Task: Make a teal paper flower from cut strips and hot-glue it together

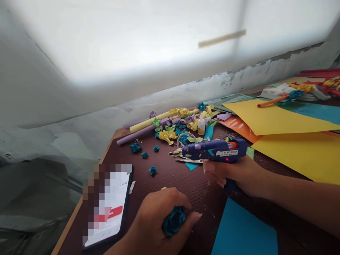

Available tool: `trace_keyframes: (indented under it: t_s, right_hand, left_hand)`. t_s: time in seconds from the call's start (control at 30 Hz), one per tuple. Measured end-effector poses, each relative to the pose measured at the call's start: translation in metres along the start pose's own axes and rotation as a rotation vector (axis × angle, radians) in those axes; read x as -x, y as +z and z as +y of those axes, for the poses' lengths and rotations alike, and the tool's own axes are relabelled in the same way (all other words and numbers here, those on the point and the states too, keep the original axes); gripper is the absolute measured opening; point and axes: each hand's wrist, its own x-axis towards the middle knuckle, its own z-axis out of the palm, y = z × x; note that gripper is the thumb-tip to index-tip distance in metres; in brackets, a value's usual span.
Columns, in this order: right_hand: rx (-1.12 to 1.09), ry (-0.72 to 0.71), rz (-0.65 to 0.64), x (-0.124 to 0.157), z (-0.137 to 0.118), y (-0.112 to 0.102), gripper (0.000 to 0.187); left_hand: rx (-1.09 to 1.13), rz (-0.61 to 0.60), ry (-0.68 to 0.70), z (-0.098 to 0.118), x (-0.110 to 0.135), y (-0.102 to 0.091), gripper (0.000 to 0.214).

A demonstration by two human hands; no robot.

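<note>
My right hand (233,175) grips the handle of a blue glue gun (215,150), its nozzle pointing left over the dark brown table (175,173). My left hand (156,221) is closed around a crumpled teal paper flower (174,220) near the table's front edge. Small teal paper flowers (135,147) lie scattered on the table beyond it. A smartphone (108,205) with a lit screen lies to the left of my left hand.
Rolled paper stems, yellow and purple (148,124), and a small glue bottle (201,124) lie at the back by the wall. Yellow paper sheets (278,118) and an orange sheet (239,125) cover the right side. A teal sheet (244,230) lies at the front.
</note>
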Motion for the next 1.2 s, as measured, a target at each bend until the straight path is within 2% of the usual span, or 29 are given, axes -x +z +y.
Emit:
trace_keyframes:
  t_s: [0.3,0.4,0.5,0.6,0.67,0.73,1.2]
  right_hand:
    - [0.014,-0.015,0.012,0.001,-0.001,0.000,0.037]
    - [-0.033,-0.050,0.048,0.000,-0.001,0.002,0.042]
    - [-0.158,-0.171,0.171,-0.001,-0.004,0.003,0.042]
    - [-0.266,-0.363,0.318,-0.002,-0.010,0.000,0.032]
    - [-0.317,-0.452,0.356,-0.002,-0.015,-0.003,0.027]
    - [-0.342,-0.485,0.363,-0.002,-0.017,-0.005,0.026]
    - [-0.331,-0.458,0.280,-0.002,-0.019,-0.005,0.028]
  left_hand:
    - [-0.006,-0.034,-0.029,0.004,0.001,-0.002,0.017]
    - [0.002,-0.033,-0.004,0.003,0.000,-0.001,0.017]
    - [-0.004,-0.034,-0.017,0.001,0.001,0.000,0.017]
    - [0.019,-0.018,-0.002,0.001,0.002,0.001,0.015]
    - [0.024,-0.026,-0.003,0.001,0.002,0.001,0.015]
    - [0.019,-0.038,-0.016,0.000,0.003,0.001,0.016]
    - [0.041,-0.037,-0.036,0.000,0.003,0.000,0.017]
